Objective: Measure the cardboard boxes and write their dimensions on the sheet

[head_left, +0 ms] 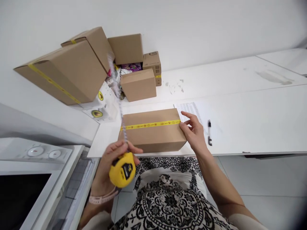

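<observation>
A yellow tape measure [122, 171] is in my left hand [112, 159], whose fingers are closed round it. Its blade [118, 92], smeared by motion, sticks out away from me, past the left end of a cardboard box [151, 135]. That box lies near the front edge of the white table, with a strip of printed yellow tape [148, 125] along its top. At the box's right end is my right hand [193, 129], fingers apart, with the thumb at the box's corner. Under and beside that hand lies a printed sheet of paper [192, 108].
A black-and-clear pen [209, 132] lies right of the paper on the white table [251, 118]. Several cardboard boxes [139, 86] stand at the back left, some stacked on a white avocado-print carton [105, 105]. A microwave [35, 159] is at the lower left.
</observation>
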Tool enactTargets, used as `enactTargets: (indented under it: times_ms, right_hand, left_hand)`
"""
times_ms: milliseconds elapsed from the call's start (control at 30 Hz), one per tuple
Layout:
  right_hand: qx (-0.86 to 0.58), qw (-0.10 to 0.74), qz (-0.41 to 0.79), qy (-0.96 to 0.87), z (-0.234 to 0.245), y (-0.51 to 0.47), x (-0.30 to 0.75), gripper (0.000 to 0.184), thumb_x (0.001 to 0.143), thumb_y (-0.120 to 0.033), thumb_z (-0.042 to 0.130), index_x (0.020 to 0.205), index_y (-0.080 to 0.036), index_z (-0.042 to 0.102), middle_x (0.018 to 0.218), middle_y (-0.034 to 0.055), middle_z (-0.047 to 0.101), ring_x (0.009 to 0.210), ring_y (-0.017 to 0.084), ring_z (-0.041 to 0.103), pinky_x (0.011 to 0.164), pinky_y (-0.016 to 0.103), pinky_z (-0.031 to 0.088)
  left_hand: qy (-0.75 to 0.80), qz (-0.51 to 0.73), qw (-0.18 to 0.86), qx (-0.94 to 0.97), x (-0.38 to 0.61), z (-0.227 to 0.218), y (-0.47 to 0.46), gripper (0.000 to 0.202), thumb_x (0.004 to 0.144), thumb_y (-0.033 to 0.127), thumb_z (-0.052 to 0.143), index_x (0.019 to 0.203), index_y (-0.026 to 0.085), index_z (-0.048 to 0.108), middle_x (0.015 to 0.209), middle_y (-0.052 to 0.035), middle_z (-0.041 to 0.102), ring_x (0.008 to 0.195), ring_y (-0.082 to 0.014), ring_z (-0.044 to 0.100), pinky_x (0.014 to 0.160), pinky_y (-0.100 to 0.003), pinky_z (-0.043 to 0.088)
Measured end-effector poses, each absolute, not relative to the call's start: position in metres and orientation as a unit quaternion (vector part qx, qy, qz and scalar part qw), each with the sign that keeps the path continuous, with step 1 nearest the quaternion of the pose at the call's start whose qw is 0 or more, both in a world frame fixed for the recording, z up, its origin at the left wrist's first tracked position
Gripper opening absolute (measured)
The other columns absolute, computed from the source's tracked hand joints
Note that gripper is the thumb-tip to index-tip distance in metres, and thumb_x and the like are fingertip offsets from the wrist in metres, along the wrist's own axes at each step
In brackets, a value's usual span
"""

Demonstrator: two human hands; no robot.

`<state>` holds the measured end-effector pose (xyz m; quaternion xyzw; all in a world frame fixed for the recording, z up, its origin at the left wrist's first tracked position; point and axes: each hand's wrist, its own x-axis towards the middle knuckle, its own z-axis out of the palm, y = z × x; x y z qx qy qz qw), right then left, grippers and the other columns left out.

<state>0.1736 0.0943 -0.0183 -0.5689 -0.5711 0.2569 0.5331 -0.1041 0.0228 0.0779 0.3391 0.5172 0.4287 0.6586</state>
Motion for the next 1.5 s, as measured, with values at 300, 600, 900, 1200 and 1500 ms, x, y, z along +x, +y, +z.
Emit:
enactTargets:
  times_ms: [300,600,900,1200,1500]
  right_hand:
    - [-0.507,0.520,0.172,-0.666,0.000,0.099,0.173,0.040,0.091,-0.024,0.048,0.128,-0.035,0.059,0.132,0.0065,0.059,0.122,0.029,0.055,0.094,0.051,0.053]
    - [-0.423,0.331,0.187,-0.823,0.029,0.183,0.160,0.054,0.096,-0.025,0.032,0.147,-0.021,0.049,0.147,0.0102,0.054,0.134,0.031,0.048,0.109,0.056,0.041]
    - [-0.445,0.244,0.244,-0.826,0.026,0.196,0.144,0.045,0.094,-0.023,0.038,0.132,-0.022,0.061,0.127,0.0068,0.070,0.115,0.029,0.063,0.095,0.046,0.047]
    - [-0.480,0.295,0.291,-0.773,0.028,0.200,0.143,0.018,0.088,-0.031,0.053,0.087,-0.020,0.067,0.087,0.0049,0.072,0.080,0.020,0.061,0.072,0.031,0.042]
    - [-0.502,0.320,0.353,-0.722,0.027,0.198,0.143,0.015,0.082,-0.032,0.061,0.081,-0.019,0.067,0.086,0.0046,0.072,0.079,0.019,0.061,0.070,0.030,0.042]
  left_hand:
    - [0.523,0.337,0.731,0.280,-0.077,0.049,-0.004,0.035,0.071,0.047,0.081,0.077,0.015,0.068,0.064,-0.0092,0.075,0.047,-0.0195,0.068,0.046,-0.025,0.052]
    - [0.521,0.327,0.742,0.267,-0.052,0.031,-0.029,0.037,0.076,0.052,0.072,0.076,0.018,0.059,0.049,-0.0027,0.067,0.037,-0.0155,0.060,0.037,-0.020,0.044]
    - [0.470,0.330,0.772,0.274,-0.041,0.035,-0.043,0.034,0.081,0.049,0.069,0.085,0.018,0.055,0.053,-0.0014,0.068,0.037,-0.0137,0.061,0.038,-0.019,0.046]
    - [0.270,0.292,0.871,0.288,-0.005,0.020,-0.032,0.029,0.093,0.042,0.062,0.106,0.019,0.051,0.083,-0.0123,0.078,0.068,-0.0219,0.076,0.065,-0.031,0.058]
    - [0.289,0.285,0.869,0.282,-0.008,0.015,-0.038,0.028,0.094,0.042,0.062,0.106,0.019,0.052,0.085,-0.0110,0.078,0.068,-0.0222,0.076,0.064,-0.032,0.059]
